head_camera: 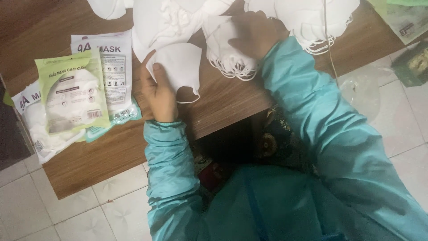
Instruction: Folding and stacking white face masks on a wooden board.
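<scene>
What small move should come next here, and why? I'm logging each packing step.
Probably the right hand lifts one mask off the stack of white masks it rests on: the left hand already pins a single white mask flat on the table.

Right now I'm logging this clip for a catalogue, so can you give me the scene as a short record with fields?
setting: low wooden table on a tiled floor
left hand: holds one white mask flat on the table
right hand: rests on a stack of masks
packs: sealed mask packs lie left of the left hand, a green one on top
more masks: loose white piles along the table's far edge
clothing: teal sleeves
</scene>
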